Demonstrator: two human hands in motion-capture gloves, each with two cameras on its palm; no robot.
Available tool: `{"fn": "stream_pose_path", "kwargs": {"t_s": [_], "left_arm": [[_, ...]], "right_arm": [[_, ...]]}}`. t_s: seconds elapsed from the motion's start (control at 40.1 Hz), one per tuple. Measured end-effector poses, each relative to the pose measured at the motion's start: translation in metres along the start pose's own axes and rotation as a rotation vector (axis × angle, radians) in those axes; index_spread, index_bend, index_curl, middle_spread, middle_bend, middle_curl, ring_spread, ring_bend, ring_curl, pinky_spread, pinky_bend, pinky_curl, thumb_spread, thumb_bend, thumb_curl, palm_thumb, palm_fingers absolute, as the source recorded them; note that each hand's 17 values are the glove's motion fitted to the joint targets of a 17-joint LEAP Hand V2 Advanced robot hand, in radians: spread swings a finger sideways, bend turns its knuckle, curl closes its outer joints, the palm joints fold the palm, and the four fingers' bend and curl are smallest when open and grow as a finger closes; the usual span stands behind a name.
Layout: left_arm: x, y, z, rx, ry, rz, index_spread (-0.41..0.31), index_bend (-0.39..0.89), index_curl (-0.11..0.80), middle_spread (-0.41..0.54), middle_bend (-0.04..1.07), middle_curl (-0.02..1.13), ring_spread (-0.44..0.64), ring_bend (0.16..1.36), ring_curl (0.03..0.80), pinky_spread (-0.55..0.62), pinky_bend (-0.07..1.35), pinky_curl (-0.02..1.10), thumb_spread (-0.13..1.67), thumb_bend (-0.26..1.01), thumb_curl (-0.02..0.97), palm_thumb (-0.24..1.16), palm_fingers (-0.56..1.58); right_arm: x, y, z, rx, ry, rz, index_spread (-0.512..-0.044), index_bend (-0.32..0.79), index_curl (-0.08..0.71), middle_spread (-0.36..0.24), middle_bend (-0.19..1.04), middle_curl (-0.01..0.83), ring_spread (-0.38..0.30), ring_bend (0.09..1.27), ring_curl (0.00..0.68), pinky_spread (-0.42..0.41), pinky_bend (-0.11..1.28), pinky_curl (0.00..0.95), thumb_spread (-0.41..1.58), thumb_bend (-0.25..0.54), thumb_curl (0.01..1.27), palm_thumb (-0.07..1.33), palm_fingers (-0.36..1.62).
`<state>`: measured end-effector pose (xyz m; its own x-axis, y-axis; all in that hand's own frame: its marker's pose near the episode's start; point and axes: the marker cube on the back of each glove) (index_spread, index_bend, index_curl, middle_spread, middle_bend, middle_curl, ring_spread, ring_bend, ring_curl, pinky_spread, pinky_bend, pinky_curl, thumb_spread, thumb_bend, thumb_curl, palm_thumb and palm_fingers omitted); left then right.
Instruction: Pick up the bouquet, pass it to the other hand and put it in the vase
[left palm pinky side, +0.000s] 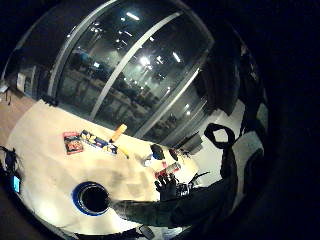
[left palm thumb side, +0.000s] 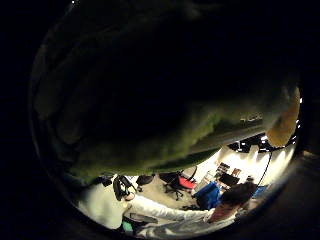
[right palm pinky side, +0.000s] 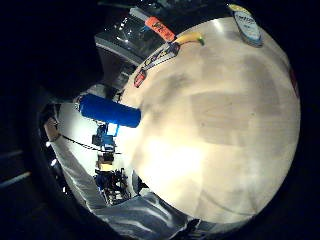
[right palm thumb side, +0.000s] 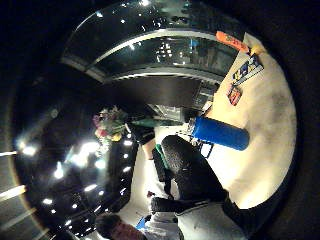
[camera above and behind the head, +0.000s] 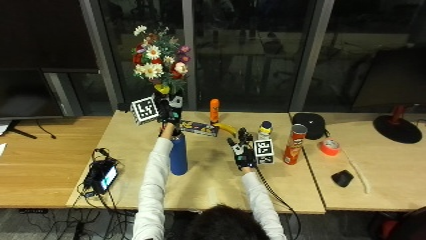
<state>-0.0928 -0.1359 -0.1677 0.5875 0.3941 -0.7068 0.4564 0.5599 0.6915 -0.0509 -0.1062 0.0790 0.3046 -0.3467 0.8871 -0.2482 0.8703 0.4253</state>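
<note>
In the outside view my left hand (camera above and behind the head: 168, 109) is raised above the table and grips the stems of the bouquet (camera above and behind the head: 158, 56), whose white, red and yellow flowers stand upright over it. Green foliage of the bouquet (left palm thumb side: 150, 100) fills the left thumb side palm view. The tall blue vase (camera above and behind the head: 178, 153) stands upright on the table, right under my left forearm; its dark mouth (left palm pinky side: 91, 198) shows from above. My right hand (camera above and behind the head: 241, 148) hovers open over the table to the right of the vase, fingers spread and holding nothing. From the right palm I see the vase (right palm thumb side: 220, 132) and the bouquet (right palm thumb side: 107, 125).
Behind the vase lie a flat dark box (camera above and behind the head: 198, 129), an orange bottle (camera above and behind the head: 213, 110) and a banana (camera above and behind the head: 228, 129). A red crisp tube (camera above and behind the head: 293, 145) and a small bottle (camera above and behind the head: 265, 129) stand right of my right hand. A phone with cables (camera above and behind the head: 103, 175) lies at the table's left edge (camera above and behind the head: 93, 165).
</note>
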Motion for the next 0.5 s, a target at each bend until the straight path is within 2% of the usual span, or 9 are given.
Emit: {"fn": "stream_pose_path", "kwargs": {"t_s": [0.1, 0.15, 0.224, 0.249, 0.274, 0.299, 0.349, 0.424, 0.499], "left_arm": [[-0.031, 0.011, -0.005, -0.092, -0.047, -0.08, -0.32, 0.32, 0.595, -0.326, 0.66, 0.58, -0.37, 0.77, 0.484, -0.38, 0.66, 0.48, 0.33, -0.03, 0.783, 0.9, 1.35], [-0.047, 0.025, -0.009, -0.247, -0.037, -0.116, -0.321, 0.3, 0.593, -0.326, 0.67, 0.58, -0.37, 0.77, 0.484, -0.39, 0.67, 0.48, 0.34, -0.04, 0.783, 0.88, 1.34], [-0.094, 0.053, -0.019, -0.539, -0.005, -0.084, -0.269, 0.12, 0.546, -0.304, 0.59, 0.56, -0.36, 0.76, 0.473, -0.4, 0.74, 0.49, 0.47, -0.12, 0.732, 0.72, 1.17], [-0.115, 0.064, -0.025, -0.603, -0.006, -0.084, -0.143, -0.18, 0.451, -0.177, 0.52, 0.54, -0.17, 0.68, 0.454, -0.16, 0.53, 0.43, 0.57, -0.22, 0.655, 0.5, 0.13], [-0.134, 0.078, -0.033, -0.645, -0.022, -0.116, -0.107, -0.11, 0.477, -0.113, 0.58, 0.65, -0.11, 0.74, 0.578, -0.08, 0.61, 0.55, 0.6, -0.19, 0.634, 0.46, -0.06], [-0.15, 0.093, -0.043, -0.669, -0.049, -0.164, -0.072, -0.07, 0.462, -0.016, 0.48, 0.64, -0.03, 0.73, 0.588, 0.0, 0.64, 0.58, 0.63, -0.17, 0.615, 0.43, -0.33], [-0.17, 0.124, -0.063, -0.686, -0.106, -0.199, -0.02, -0.04, 0.399, 0.086, 0.36, 0.56, 0.08, 0.68, 0.504, 0.11, 0.6, 0.51, 0.67, -0.12, 0.582, 0.38, -0.33], [-0.168, 0.16, -0.083, -0.711, -0.116, -0.124, 0.046, -0.02, 0.329, 0.202, 0.25, 0.44, 0.21, 0.63, 0.401, 0.23, 0.55, 0.42, 0.73, -0.06, 0.553, 0.4, -0.26], [-0.159, 0.185, -0.093, -0.768, -0.12, -0.203, 0.091, -0.01, 0.279, 0.283, 0.21, 0.38, 0.3, 0.62, 0.356, 0.31, 0.52, 0.38, 0.77, -0.02, 0.532, 0.45, -0.22]], "right_arm": [[0.007, -0.008, 0.005, 0.022, -0.021, -0.182, -0.38, 0.13, 0.2, -0.032, 0.23, 0.361, 0.032, 0.47, 0.303, 0.257, 0.57, 0.342, 1.02, -0.036, 0.37, 0.4, 0.13], [0.009, -0.007, 0.004, 0.041, 0.006, -0.136, -0.381, 0.13, 0.2, -0.033, 0.24, 0.362, 0.032, 0.47, 0.303, 0.259, 0.57, 0.34, 1.02, -0.033, 0.37, 0.4, 0.13], [0.01, -0.001, 0.005, 0.004, -0.001, -0.073, -0.382, 0.13, 0.202, -0.04, 0.24, 0.36, 0.031, 0.47, 0.302, 0.26, 0.56, 0.337, 1.02, -0.031, 0.36, 0.4, 0.13], [0.013, 0.0, 0.006, -0.011, -0.009, -0.082, -0.384, 0.13, 0.202, -0.05, 0.23, 0.359, 0.031, 0.46, 0.302, 0.26, 0.55, 0.336, 1.02, -0.03, 0.36, 0.4, 0.13], [0.018, 0.001, 0.006, -0.016, -0.003, -0.091, -0.385, 0.13, 0.202, -0.052, 0.23, 0.359, 0.031, 0.46, 0.301, 0.26, 0.55, 0.336, 1.02, -0.03, 0.36, 0.4, 0.14], [0.024, 0.001, 0.006, -0.017, 0.017, -0.081, -0.385, 0.13, 0.202, -0.07, 0.23, 0.357, 0.031, 0.46, 0.301, 0.26, 0.55, 0.336, 1.02, -0.03, 0.36, 0.39, 0.13], [0.033, 0.004, 0.006, -0.03, 0.052, 0.006, -0.384, 0.13, 0.203, -0.088, 0.23, 0.355, 0.031, 0.46, 0.301, 0.26, 0.54, 0.335, 1.03, -0.028, 0.36, 0.39, 0.14], [0.041, 0.01, 0.008, -0.059, 0.043, 0.075, -0.383, 0.13, 0.203, -0.093, 0.22, 0.352, 0.031, 0.46, 0.299, 0.259, 0.53, 0.333, 1.03, -0.027, 0.36, 0.4, 0.14], [0.053, 0.008, 0.01, -0.046, 0.068, 0.05, -0.383, 0.13, 0.203, -0.088, 0.22, 0.351, 0.031, 0.46, 0.298, 0.258, 0.53, 0.333, 1.03, -0.021, 0.36, 0.41, 0.14]]}}
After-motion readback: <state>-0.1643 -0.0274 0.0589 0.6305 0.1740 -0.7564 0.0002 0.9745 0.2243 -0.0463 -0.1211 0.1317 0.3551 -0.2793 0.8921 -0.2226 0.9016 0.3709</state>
